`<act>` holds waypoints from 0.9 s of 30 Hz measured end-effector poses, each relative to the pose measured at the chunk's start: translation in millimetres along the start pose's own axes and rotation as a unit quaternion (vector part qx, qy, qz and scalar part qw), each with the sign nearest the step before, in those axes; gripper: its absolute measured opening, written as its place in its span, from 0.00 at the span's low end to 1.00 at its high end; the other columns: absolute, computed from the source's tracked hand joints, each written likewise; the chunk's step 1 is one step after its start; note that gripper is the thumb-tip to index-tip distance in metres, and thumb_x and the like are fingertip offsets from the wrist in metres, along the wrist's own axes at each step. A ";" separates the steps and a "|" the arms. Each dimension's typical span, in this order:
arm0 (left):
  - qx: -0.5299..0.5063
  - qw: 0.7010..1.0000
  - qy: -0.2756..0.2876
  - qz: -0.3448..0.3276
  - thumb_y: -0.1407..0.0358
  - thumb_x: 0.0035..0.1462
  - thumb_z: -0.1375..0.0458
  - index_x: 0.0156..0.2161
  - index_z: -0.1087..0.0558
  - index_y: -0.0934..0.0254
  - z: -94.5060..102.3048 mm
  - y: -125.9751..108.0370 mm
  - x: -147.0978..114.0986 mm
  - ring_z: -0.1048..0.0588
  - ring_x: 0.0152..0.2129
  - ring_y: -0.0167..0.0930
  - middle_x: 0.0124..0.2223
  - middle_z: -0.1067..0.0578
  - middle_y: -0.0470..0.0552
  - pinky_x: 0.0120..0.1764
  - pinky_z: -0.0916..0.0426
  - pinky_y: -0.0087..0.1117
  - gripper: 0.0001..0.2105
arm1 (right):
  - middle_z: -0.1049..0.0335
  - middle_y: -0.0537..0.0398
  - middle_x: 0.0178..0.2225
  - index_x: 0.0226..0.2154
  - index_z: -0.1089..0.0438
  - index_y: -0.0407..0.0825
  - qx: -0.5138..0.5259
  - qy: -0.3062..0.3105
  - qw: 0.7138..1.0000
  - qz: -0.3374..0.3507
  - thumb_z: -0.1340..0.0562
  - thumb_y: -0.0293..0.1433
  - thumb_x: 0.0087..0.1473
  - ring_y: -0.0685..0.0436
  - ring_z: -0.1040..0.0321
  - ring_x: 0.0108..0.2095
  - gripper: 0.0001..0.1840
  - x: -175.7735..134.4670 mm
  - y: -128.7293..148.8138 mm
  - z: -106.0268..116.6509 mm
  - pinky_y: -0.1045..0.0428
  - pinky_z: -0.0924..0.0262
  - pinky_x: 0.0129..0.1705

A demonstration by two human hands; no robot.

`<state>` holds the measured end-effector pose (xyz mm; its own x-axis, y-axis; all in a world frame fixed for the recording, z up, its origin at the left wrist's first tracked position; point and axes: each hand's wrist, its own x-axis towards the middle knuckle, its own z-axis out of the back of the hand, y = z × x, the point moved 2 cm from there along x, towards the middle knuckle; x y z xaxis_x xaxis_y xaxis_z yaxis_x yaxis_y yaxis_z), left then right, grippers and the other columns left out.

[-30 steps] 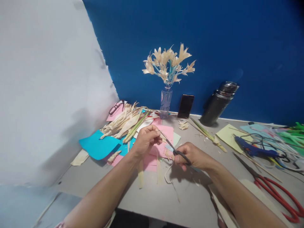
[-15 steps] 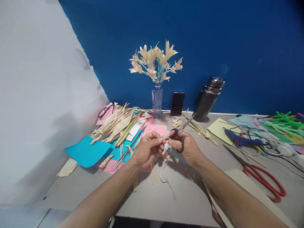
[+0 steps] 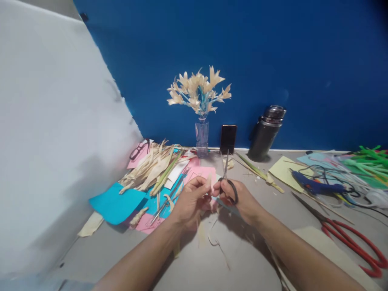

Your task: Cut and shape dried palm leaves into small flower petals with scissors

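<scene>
My left hand (image 3: 194,200) pinches a small pale strip of corn husk (image 3: 209,181) between thumb and fingers, its tip pointing up. Close beside it, my right hand (image 3: 236,198) grips black-handled scissors (image 3: 226,171), whose narrow blades point up and away from me and stand slightly apart. The husk strip and the blades do not touch. Below the hands, thin curled husk scraps (image 3: 216,242) lie on the grey table (image 3: 239,268). Behind them stands a clear bottle (image 3: 202,139) holding husk flowers (image 3: 197,89) on blue stems.
Dried husks (image 3: 151,165) lie left on blue paper (image 3: 117,204) and pink paper. A phone (image 3: 228,138) and a dark flask (image 3: 266,135) lean against the blue wall. On the right are a blue glue gun (image 3: 317,185), red-handled shears (image 3: 351,236) and green pipe cleaners (image 3: 368,163).
The scissor blades have swung from wide apart, pointing right, to nearly closed and upright. The husk strip now points up rather than toward the right. The view has tilted slightly upward.
</scene>
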<state>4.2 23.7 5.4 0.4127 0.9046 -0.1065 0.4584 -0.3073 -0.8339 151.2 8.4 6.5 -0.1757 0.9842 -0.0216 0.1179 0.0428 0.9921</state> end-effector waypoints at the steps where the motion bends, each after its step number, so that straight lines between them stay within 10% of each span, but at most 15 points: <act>1: -0.010 1.000 -0.015 -0.018 0.62 0.48 0.32 0.29 0.33 0.65 0.6 -2.2 0.1 0.30 0.22 0.25 0.27 0.29 0.45 0.27 0.32 0.28 0.13 | 0.31 0.54 0.26 0.31 0.30 0.44 0.010 0.015 1.000 -0.008 0.39 0.56 0.51 0.53 0.41 0.21 0.29 -1.6 -2.8 -4.0 0.56 0.51 0.23; 11: -0.038 0.997 -0.049 -0.049 0.63 0.49 0.33 0.29 0.34 0.65 2.6 -4.6 0.6 0.33 0.23 0.23 0.26 0.30 0.45 0.27 0.38 0.23 0.13 | 0.33 0.56 0.20 0.24 0.32 0.44 -0.081 0.107 0.991 0.003 0.42 0.54 0.55 0.54 0.46 0.20 0.29 -8.9 -19.6 -19.3 0.56 0.54 0.22; 27: -0.042 0.997 -0.043 -0.039 0.64 0.49 0.33 0.29 0.35 0.65 1.3 -3.3 -0.2 0.35 0.20 0.22 0.24 0.32 0.44 0.24 0.41 0.22 0.13 | 0.39 0.58 0.15 0.16 0.34 0.45 -0.087 0.092 0.992 -0.007 0.39 0.62 0.45 0.54 0.49 0.17 0.35 -8.6 -16.6 -23.6 0.54 0.54 0.22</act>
<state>1.6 24.9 7.5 0.3065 0.9474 -0.0926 0.5526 -0.2563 -0.7931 127.6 -4.8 -6.9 -0.3539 0.9349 -0.0279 -0.0530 0.0098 0.9985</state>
